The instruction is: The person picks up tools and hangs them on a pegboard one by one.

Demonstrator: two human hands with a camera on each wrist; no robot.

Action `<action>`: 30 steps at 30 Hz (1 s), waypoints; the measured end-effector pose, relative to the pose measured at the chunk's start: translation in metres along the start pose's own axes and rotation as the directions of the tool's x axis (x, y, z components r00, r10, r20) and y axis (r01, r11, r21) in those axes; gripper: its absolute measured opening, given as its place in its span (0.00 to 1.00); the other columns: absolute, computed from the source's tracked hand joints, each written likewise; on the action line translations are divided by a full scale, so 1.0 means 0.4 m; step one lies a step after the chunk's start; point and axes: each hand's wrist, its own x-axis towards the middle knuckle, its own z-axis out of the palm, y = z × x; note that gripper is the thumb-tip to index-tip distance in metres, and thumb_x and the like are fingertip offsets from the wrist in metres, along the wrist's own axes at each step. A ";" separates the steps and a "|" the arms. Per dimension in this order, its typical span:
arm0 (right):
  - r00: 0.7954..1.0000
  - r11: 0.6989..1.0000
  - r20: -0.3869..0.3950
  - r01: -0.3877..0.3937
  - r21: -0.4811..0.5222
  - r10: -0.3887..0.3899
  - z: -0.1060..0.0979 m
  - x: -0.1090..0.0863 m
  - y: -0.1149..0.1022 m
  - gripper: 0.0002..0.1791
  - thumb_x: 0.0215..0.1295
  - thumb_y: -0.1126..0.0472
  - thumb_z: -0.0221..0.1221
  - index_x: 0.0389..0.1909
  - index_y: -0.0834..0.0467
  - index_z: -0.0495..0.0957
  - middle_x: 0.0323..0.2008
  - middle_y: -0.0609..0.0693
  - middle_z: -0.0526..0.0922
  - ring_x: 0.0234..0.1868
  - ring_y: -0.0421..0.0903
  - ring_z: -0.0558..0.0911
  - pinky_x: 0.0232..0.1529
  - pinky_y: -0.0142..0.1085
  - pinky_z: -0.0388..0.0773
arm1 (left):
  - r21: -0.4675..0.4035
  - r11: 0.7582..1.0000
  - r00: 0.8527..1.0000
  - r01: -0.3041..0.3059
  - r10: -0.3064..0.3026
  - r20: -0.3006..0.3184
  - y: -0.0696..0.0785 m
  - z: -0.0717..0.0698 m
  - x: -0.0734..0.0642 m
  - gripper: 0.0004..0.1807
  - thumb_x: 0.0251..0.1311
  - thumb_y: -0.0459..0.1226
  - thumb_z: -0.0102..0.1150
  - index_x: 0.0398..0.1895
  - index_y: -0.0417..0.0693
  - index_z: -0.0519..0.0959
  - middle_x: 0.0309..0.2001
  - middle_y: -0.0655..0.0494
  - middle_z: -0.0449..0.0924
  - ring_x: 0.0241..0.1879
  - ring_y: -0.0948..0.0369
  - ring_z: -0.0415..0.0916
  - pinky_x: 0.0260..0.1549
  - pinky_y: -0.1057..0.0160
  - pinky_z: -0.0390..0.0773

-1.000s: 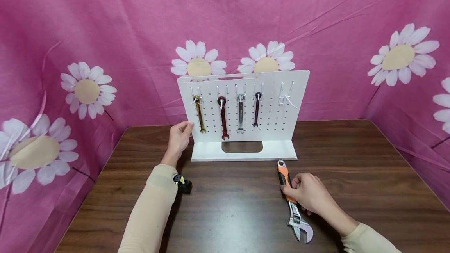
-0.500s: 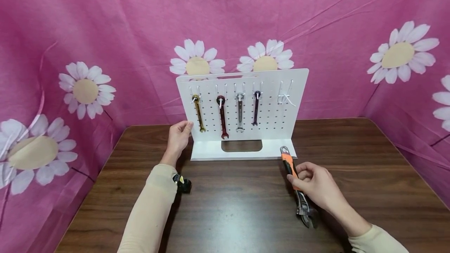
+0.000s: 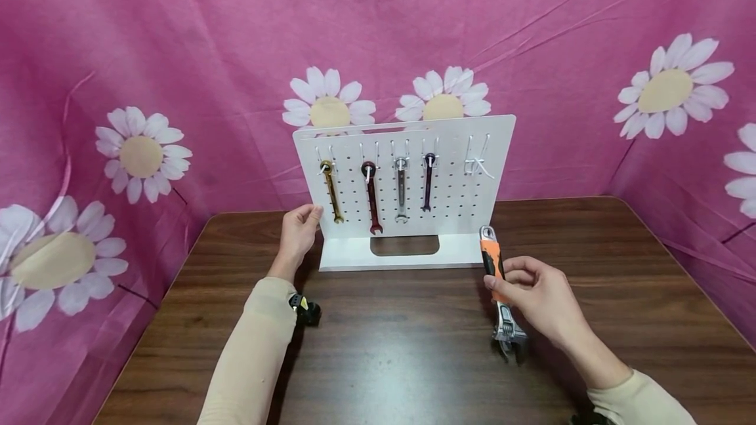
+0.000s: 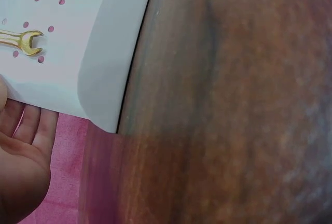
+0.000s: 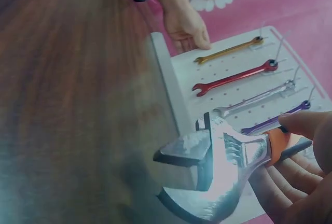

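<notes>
My right hand (image 3: 540,294) grips an adjustable wrench (image 3: 493,266) by its orange and black handle. The wrench is held up off the table, its holed end toward the pegboard's right side and its metal head (image 5: 218,167) toward me. At the white pegboard (image 3: 461,208), my left hand (image 3: 298,235) pinches the left edge between thumb and fingers. Hanging from hooks on the board are a gold wrench (image 3: 333,195), a red wrench (image 3: 373,202), a silver wrench (image 3: 401,192) and a purple wrench (image 3: 428,185).
A bare double hook (image 3: 477,161) sits at the board's upper right. The board's white foot (image 3: 348,256) stands on the dark wooden table (image 3: 366,340). Pink cloth (image 3: 236,51) with daisies hangs behind and at both sides.
My right hand has lifted the adjustable wrench and carried it forward and slightly right, toward the board's right end. My left hand keeps its place at the board's edge.
</notes>
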 end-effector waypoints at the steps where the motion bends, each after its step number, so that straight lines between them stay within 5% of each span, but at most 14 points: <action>1: 1.000 1.000 -0.005 0.003 0.021 -0.003 -0.002 0.002 -0.004 0.23 0.68 0.57 0.75 0.53 0.67 0.79 0.33 0.46 0.94 0.30 0.35 0.90 0.34 0.28 0.84 | 0.000 1.000 1.000 0.001 -0.001 0.000 -0.001 0.000 0.000 0.15 0.80 0.36 0.59 0.51 0.29 0.86 0.38 0.52 0.88 0.37 0.67 0.79 0.59 0.44 0.86; 5: 0.999 0.995 -0.041 0.037 0.088 -0.034 -0.008 0.014 -0.019 0.25 0.69 0.59 0.74 0.57 0.69 0.78 0.33 0.38 0.93 0.30 0.37 0.92 0.35 0.28 0.86 | -0.011 1.000 1.000 0.000 0.000 -0.005 -0.001 0.001 0.000 0.15 0.80 0.35 0.59 0.52 0.29 0.86 0.39 0.50 0.89 0.37 0.70 0.80 0.59 0.42 0.85; 10: 0.992 0.995 -0.106 0.080 0.054 -0.074 -0.011 0.030 -0.036 0.27 0.68 0.58 0.75 0.61 0.69 0.80 0.35 0.37 0.92 0.31 0.34 0.91 0.33 0.29 0.86 | -0.004 1.000 1.000 0.001 -0.001 -0.009 0.000 0.001 0.002 0.15 0.80 0.36 0.59 0.52 0.30 0.86 0.40 0.48 0.89 0.36 0.72 0.79 0.59 0.43 0.86; 19: 0.958 0.984 -0.247 0.167 0.066 -0.146 0.002 0.048 -0.076 0.21 0.67 0.61 0.75 0.55 0.68 0.84 0.29 0.24 0.87 0.31 0.27 0.88 0.33 0.23 0.84 | 0.010 1.000 1.000 0.018 -0.018 -0.005 -0.004 0.001 -0.001 0.16 0.81 0.37 0.58 0.54 0.30 0.86 0.48 0.39 0.89 0.40 0.69 0.80 0.59 0.45 0.86; 30: 0.947 0.978 -0.292 0.174 0.113 -0.135 0.009 0.090 -0.104 0.21 0.66 0.61 0.76 0.55 0.66 0.84 0.28 0.24 0.86 0.30 0.27 0.88 0.32 0.23 0.84 | -0.001 1.000 1.000 0.013 -0.013 -0.009 -0.006 0.001 0.003 0.15 0.80 0.36 0.59 0.53 0.30 0.86 0.42 0.48 0.89 0.38 0.73 0.79 0.58 0.45 0.86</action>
